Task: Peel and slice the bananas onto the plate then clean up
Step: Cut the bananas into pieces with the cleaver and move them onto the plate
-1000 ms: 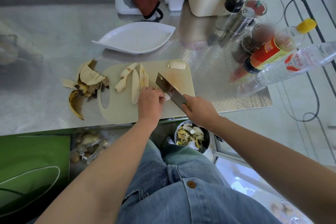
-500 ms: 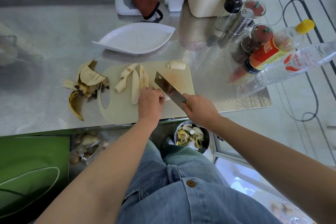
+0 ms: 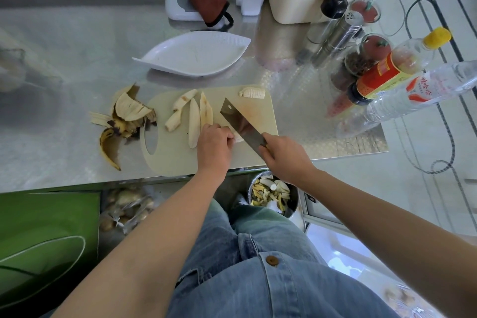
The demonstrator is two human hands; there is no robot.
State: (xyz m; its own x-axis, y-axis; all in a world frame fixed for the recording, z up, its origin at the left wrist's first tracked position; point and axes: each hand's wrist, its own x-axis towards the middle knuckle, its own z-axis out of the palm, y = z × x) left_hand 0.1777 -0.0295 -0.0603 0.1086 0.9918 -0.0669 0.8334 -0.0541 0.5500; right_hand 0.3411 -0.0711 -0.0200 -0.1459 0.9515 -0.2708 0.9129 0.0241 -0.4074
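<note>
The fingers of the left hand hold a banana piece on the cutting board, which lies on the desk. The knife stands just right of those fingers, touching the piece, its handle inside the fingers of the right hand. Banana strips lie just left of and behind the left fingers. A sliced banana sits well behind the knife. Peels lie left of the board, the plate behind it, and bottles well right of the right fingers.
</note>
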